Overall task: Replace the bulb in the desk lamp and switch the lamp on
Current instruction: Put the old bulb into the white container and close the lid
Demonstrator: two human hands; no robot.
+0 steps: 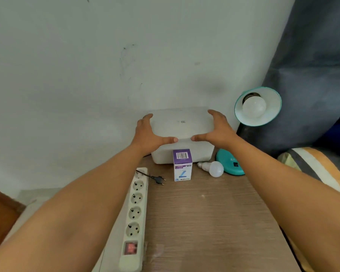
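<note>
- The left hand (145,134) is open, fingers straight and spread, over the left end of a white box (183,124) at the table's (204,222) 12 o'clock; its thumb points to 3 o'clock along the box's front top edge.
- The right hand (216,132) is spread the same way over the right end, thumb pointing to 9 o'clock; the two thumb tips are near but apart.
- The desk lamp (271,112) is at 2 o'clock, its teal shade tilted toward the camera with a fitted bulb (254,107) inside, and its round base (231,163) on the table.
- A spare bulb (214,168) lies on its side just beside the base, at the base's 9 o'clock.
- A carton (182,165) stands upright at the box's 6 o'clock.
- A power strip (135,213) runs along the table's 9 o'clock edge, with a black plug (158,180) lying loose near its far end.
</note>
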